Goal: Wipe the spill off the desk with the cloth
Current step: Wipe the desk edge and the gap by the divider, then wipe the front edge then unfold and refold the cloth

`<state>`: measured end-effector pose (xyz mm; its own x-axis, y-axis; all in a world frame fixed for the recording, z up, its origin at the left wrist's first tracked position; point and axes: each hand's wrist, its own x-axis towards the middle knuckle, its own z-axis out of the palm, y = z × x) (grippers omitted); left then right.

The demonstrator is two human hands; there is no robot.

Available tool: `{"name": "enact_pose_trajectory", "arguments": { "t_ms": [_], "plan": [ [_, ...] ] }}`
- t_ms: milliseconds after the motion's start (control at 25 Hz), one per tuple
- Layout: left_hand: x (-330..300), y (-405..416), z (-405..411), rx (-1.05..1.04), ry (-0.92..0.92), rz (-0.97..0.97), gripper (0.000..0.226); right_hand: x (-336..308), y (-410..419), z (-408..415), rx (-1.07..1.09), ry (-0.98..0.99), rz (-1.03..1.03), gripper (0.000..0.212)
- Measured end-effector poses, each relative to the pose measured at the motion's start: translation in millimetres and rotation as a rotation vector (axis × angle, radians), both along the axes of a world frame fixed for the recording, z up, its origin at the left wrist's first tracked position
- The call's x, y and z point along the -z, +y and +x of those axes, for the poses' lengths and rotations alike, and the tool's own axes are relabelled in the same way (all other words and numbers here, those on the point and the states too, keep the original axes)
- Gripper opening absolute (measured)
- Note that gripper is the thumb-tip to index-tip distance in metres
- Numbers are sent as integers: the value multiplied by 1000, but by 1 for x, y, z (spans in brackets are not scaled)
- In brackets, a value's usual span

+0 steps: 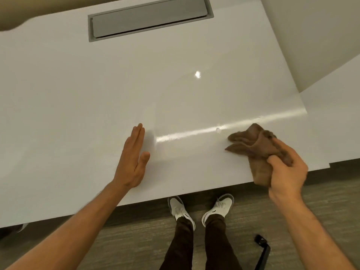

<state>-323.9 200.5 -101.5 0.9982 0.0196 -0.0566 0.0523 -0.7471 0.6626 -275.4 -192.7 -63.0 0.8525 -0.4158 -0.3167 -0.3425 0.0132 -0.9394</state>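
A brown cloth is bunched in my right hand, near the front right corner of the white desk. The cloth's loose end touches or hangs just over the desk surface. A small wet spot of spill glints on the desk just left of the cloth, inside a bright streak of reflected light. My left hand lies flat on the desk with the fingers straight and together, holding nothing, about two hand widths left of the spill.
A grey cable hatch is set into the desk at the back. The desk's front edge runs just below my hands. A second white surface adjoins on the right. My feet in white shoes stand on grey carpet, a black object beside them.
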Motion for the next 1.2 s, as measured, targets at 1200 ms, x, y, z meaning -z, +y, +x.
{"name": "enact_pose_trajectory", "arguments": {
  "t_ms": [1200],
  "plan": [
    [-2, 51, -65, -108, 216, 124, 95, 9, 123, -32, -1484, 1, -393, 54]
  ]
}}
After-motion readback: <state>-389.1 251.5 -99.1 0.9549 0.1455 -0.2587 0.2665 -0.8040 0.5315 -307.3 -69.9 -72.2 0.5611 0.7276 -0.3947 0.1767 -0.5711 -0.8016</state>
